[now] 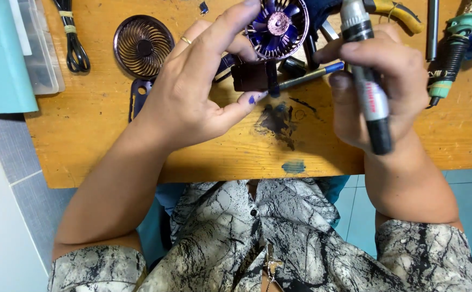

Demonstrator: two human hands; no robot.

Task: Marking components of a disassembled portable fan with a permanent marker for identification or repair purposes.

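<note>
My left hand holds a small fan with blue blades in a round dark cage, fingers wrapped over its top and thumb under its dark base. My right hand grips a grey and black pen-shaped tool, held upright with its tip near the fan's right side. A thin blue-tipped rod lies between both hands, just under the fan. The fan's separate round front grille lies on the wooden table to the left of my left hand.
A coiled black cable and a clear plastic box sit at the far left. Yellow-handled pliers, a dark rod and a green-collared tool with a spring lie at the right. Dark stains mark the table's middle.
</note>
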